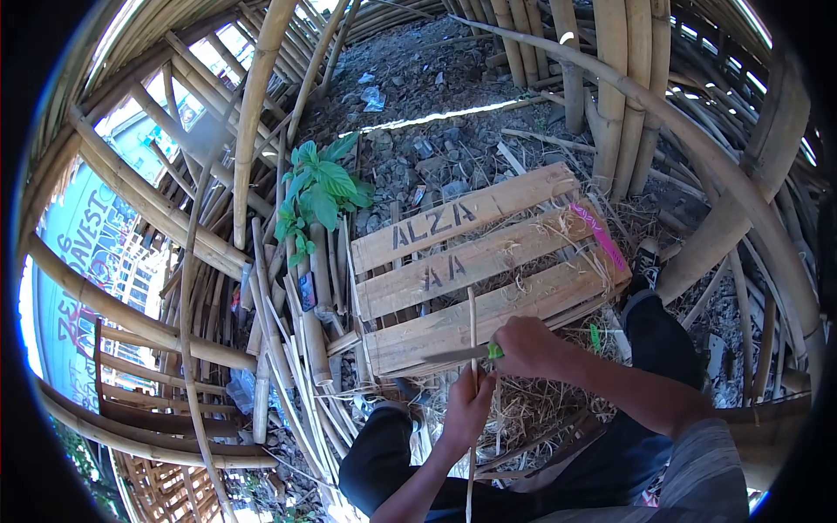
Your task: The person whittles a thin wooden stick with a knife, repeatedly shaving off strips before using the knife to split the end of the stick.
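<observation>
A thin strip (473, 327) stands lengthwise across the near edge of the wooden crate (497, 254), its upper end in view over the crate's slats and its lower part on the near side. The left hand (466, 410), just off the crate's near edge, is closed around this strip. The right hand (527, 347), over the near edge, is wrapped around the green handle of a knife (453, 355), whose blade crosses the strip; I cannot tell whether they touch. Pale shavings (523, 427) lie at the crate's near side. A pink ribbon (600, 235) lies on the crate's right end, beside a dark shoe (643, 268). A leafy plant (324, 187) grows beyond its far left corner.
</observation>
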`<state>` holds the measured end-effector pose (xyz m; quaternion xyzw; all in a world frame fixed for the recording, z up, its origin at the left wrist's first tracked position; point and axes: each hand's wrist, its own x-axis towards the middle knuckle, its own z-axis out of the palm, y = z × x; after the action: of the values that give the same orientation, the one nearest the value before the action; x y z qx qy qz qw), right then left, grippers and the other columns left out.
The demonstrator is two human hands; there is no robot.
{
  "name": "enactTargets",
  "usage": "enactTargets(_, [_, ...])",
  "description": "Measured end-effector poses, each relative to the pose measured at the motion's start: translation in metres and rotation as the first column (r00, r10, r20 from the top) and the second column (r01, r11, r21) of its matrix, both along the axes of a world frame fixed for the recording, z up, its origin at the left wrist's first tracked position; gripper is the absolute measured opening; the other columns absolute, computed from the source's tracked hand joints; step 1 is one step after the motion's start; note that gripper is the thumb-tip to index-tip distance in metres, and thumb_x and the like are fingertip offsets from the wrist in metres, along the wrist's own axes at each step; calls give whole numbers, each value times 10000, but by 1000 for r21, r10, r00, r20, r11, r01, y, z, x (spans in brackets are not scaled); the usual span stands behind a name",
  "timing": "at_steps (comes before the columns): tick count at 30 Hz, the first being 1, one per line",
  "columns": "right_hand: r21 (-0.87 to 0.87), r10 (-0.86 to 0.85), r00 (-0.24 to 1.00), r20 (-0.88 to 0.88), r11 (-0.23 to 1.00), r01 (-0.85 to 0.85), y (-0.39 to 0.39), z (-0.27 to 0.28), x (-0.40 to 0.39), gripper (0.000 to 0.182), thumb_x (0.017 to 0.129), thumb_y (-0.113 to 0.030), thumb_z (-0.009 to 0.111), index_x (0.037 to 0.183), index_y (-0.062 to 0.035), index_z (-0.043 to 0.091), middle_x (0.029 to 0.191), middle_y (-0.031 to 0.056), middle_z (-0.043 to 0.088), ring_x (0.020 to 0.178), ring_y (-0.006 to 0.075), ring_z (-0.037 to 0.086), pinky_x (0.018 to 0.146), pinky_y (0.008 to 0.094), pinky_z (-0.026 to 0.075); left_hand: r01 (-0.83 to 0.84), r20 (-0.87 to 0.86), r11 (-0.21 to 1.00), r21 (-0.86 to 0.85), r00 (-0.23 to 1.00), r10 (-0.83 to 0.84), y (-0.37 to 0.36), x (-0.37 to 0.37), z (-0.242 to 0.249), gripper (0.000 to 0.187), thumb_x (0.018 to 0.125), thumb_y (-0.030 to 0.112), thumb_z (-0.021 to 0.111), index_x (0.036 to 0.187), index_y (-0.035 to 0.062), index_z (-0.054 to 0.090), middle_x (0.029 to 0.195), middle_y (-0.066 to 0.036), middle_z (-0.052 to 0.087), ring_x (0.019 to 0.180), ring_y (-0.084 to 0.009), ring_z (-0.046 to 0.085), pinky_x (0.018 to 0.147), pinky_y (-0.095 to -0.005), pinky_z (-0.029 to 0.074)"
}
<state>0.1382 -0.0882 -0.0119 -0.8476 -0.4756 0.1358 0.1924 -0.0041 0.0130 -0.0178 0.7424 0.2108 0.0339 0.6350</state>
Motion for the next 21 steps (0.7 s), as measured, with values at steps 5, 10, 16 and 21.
enactTargets(5, [84, -316, 945, 79, 947, 310, 3, -1, 27, 259, 766, -253, 590, 688, -9, 624, 678, 186, 610, 640, 327, 629, 605, 419, 515, -23, -30, 994, -104, 999, 20, 4, 2, 3, 227, 909, 140, 514, 743, 37, 400, 569, 23, 355, 548, -57, 306, 467, -267, 290])
enactTargets(10, [84, -47, 998, -38, 995, 50, -2, 7, -2, 240, 737, -255, 610, 686, -21, 619, 667, 179, 605, 646, 346, 621, 616, 436, 507, -25, -24, 993, -117, 999, 23, 1, 2, 4, 238, 916, 145, 506, 735, 41, 390, 561, 21, 371, 499, -70, 331, 445, -282, 287])
enactTargets(16, [128, -241, 969, 59, 964, 232, 4, -11, 13, 246, 718, -262, 626, 696, -17, 624, 676, 187, 610, 656, 338, 627, 618, 427, 511, 2, -14, 987, 158, 1000, 0, 1, 2, 6, 263, 934, 184, 464, 766, -8, 400, 505, -101, 403, 446, -163, 362, 439, -355, 300])
enactTargets(21, [64, -87, 996, -32, 994, 89, 3, -3, -6, 248, 716, -263, 633, 706, -15, 628, 664, 177, 606, 649, 333, 627, 613, 420, 512, -3, 7, 993, 115, 1000, 2, 3, 2, 1, 267, 931, 177, 463, 766, -21, 393, 515, -164, 443, 429, -261, 413, 439, -387, 307])
